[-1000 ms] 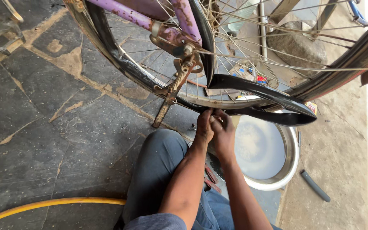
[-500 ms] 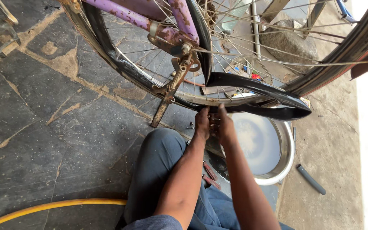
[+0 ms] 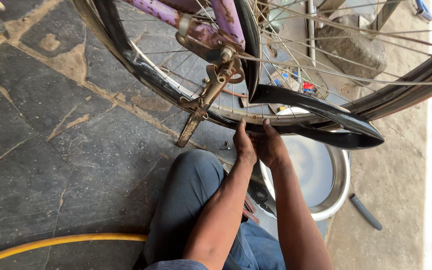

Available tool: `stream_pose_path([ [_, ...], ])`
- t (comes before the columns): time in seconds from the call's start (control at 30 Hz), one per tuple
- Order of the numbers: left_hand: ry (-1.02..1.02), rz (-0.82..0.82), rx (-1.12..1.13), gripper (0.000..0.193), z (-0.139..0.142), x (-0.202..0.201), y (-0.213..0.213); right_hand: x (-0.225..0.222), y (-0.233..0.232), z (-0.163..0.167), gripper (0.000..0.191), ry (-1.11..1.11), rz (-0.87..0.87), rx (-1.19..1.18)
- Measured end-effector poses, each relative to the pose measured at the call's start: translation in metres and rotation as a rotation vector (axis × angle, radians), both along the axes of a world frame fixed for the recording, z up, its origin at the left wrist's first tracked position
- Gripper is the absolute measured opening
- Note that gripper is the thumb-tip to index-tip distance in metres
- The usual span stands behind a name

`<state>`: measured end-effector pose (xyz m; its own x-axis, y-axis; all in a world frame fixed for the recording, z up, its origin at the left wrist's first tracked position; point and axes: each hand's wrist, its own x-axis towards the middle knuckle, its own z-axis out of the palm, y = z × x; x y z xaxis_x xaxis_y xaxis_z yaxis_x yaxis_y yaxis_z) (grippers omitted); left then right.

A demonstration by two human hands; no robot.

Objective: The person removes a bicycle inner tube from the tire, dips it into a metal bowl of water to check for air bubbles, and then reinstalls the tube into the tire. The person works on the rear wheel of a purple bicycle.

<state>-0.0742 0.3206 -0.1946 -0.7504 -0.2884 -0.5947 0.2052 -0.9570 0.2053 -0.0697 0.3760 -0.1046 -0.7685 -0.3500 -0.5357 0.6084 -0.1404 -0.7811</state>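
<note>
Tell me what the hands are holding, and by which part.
Both the left hand and right hand press against the bicycle wheel at its lower edge, where the black inner tube loops out. A closed grip cannot be confirmed.

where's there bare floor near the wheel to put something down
Free: the stone floor left of the knee, between the tyre and the yellow hose. Crowded: under the rim, where the left hand and right hand meet the inner tube over the metal basin.

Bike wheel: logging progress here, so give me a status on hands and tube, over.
Both hands, left hand and right hand, pressed on the tyre. Inner tube looped out, free. Metal basin below.
</note>
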Motion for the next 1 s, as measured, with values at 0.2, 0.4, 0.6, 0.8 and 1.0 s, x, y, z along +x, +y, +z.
stream_pose_path([
  [0.2,-0.202,-0.223,-0.111,0.072,0.008,-0.002,-0.015,-0.008,0.011,-0.024,0.038,0.099,0.041,0.023],
  [0.4,0.065,-0.171,-0.06,0.06,-0.017,-0.002,-0.007,-0.022,0.027,-0.035,0.029,0.217,0.205,-0.106],
  [0.6,0.247,-0.091,-0.028,0.057,-0.028,-0.002,-0.003,-0.029,0.036,-0.027,0.02,0.197,0.277,-0.082],
  [0.8,0.424,-0.08,-0.049,0.06,-0.015,0.004,-0.009,-0.03,0.031,-0.02,0.023,0.169,0.269,-0.031],
  [1.0,0.361,-0.269,-0.18,0.066,-0.01,0.011,-0.01,-0.016,0.019,-0.004,0.044,0.09,0.161,0.216],
])
